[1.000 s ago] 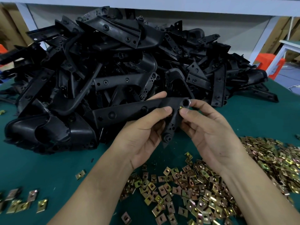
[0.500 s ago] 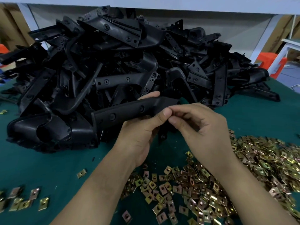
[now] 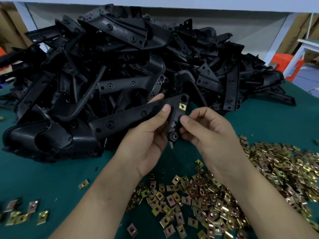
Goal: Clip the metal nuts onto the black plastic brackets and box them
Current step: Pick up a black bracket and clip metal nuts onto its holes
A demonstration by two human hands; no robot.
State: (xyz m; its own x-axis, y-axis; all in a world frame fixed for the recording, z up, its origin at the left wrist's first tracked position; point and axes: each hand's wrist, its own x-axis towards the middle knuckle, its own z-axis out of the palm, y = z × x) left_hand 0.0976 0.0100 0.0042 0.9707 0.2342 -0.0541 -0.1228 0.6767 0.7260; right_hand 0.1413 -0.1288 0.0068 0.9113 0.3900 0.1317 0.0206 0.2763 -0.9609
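Note:
My left hand [image 3: 146, 140] grips a long black plastic bracket [image 3: 131, 116] from below, thumb on its top face. A brass-coloured metal nut [image 3: 182, 106] sits clipped on the bracket's short right arm. My right hand [image 3: 208, 135] pinches the lower part of that short arm between thumb and fingers, just below the nut. Loose metal nuts [image 3: 207, 195] lie heaped on the green table under my wrists. A big pile of black brackets [image 3: 120, 66] fills the table behind.
The green table surface [image 3: 51, 178] shows at the left front, with a few stray nuts [image 3: 22, 214] at the lower left. The nut heap spreads to the right edge [image 3: 284, 169]. An orange stool [image 3: 283, 61] and white frame stand beyond the table at the right.
The bracket has been turned so its short arm faces me, and the nut now shows clipped on it. My right hand has slid down from the nut to the lower arm.

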